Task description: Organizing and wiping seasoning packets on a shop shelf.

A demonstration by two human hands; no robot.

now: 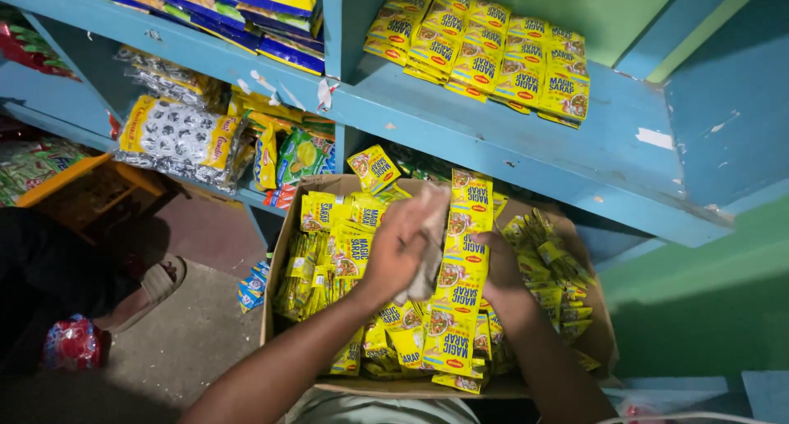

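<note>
Over the open brown cardboard box [288,227], the left hand [400,247] clutches a blurred pale wrapper [430,243], while the right hand [497,264] grips a long strip of joined yellow seasoning sachets [460,284] hanging toward the box's near edge.

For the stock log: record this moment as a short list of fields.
Setting: blue wooden shelves above a cardboard box
Left hand: grip on a strip of yellow seasoning sachets, a blurred pale piece by its fingers
Right hand: behind the same strip, touching it
Box contents: loose yellow sachet strips
Shelf above: stacked yellow sachets
Floor: a sandalled foot
</note>
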